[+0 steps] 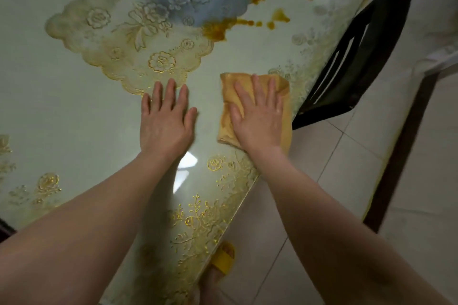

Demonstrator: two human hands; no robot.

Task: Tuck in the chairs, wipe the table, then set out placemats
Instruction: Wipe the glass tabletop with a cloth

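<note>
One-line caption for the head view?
Right hand presses yellow cloth flat near table edge; left hand braces beside it.

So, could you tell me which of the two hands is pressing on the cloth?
The right hand, flat on the orange cloth near the table edge; the left hand rests on bare table.

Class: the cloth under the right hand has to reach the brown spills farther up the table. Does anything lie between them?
Nothing visible does. From the cloth under the right hand, bare table runs up to the brown spills; the lace mat lies to the left.
</note>
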